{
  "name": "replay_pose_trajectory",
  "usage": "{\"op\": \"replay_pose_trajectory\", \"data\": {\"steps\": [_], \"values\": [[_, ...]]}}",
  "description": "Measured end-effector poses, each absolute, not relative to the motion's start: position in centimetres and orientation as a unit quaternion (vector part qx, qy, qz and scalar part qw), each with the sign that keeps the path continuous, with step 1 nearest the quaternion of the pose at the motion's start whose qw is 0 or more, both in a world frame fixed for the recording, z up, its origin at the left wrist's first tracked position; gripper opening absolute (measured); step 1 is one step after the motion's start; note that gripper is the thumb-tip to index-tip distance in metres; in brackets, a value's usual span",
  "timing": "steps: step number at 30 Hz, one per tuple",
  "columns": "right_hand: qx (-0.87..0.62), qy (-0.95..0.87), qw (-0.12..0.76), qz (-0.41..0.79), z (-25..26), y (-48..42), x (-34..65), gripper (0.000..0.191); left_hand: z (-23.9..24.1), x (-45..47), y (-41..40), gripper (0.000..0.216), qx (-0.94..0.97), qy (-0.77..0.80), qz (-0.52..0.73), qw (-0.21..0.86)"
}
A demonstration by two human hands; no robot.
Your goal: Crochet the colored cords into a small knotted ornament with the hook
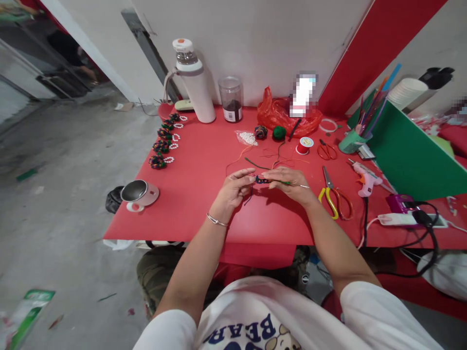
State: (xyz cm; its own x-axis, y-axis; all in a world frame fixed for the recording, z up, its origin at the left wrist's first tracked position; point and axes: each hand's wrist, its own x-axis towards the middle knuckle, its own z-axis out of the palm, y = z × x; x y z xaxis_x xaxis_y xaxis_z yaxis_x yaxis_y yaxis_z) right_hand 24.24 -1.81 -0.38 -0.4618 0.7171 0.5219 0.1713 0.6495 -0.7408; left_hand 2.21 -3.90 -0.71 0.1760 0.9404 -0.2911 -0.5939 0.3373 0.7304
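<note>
Over the red table, my left hand (237,187) pinches the left end of a small dark-blue looped yarn piece (261,180). My right hand (288,183) is closed on its other end, fingers bent over it. A thin green piece sticks out beneath the right fingers; whether it is yarn or a tool I cannot tell. Loose orange and dark green yarn strands (257,164) trail on the table beyond my hands, and a dark tail hangs below the piece. Further back lie a multicoloured yarn ball (260,132), a green yarn ball (279,133) and a bag of white beads (247,138).
Finished yarn pieces with bead loops (160,146) line the table's left side, near a mug (140,194). A bottle (197,87) and jar (231,99) stand behind. To the right are a red spool (304,146), yellow-handled pliers (330,194), red-handled scissors (327,150) and a glue gun (367,179).
</note>
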Motion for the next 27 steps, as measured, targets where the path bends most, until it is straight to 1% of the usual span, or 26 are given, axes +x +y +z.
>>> {"op": "replay_pose_trajectory", "data": {"steps": [7,13,20,23,27], "values": [[-0.260,-0.789,0.456,0.318,0.0,-1.8,24.5,0.023,-0.6,2.2,-3.9,0.034,0.245,0.375,0.532,0.719],[-0.274,-0.775,0.446,0.354,0.5,-2.1,24.7,0.022,-0.4,2.0,-4.0,0.029,0.244,0.363,0.526,0.730],[-0.278,-0.751,0.457,0.387,1.4,-2.7,24.8,0.015,-0.3,1.9,-4.0,0.029,0.244,0.337,0.520,0.747],[-0.324,-0.716,0.450,0.425,1.2,-2.9,24.6,0.018,-0.4,2.0,-4.0,0.029,0.245,0.337,0.522,0.744],[-0.341,-0.600,0.491,0.533,-0.1,-2.7,23.7,0.033,-0.4,2.1,-4.2,0.028,0.248,0.348,0.528,0.734]]}}
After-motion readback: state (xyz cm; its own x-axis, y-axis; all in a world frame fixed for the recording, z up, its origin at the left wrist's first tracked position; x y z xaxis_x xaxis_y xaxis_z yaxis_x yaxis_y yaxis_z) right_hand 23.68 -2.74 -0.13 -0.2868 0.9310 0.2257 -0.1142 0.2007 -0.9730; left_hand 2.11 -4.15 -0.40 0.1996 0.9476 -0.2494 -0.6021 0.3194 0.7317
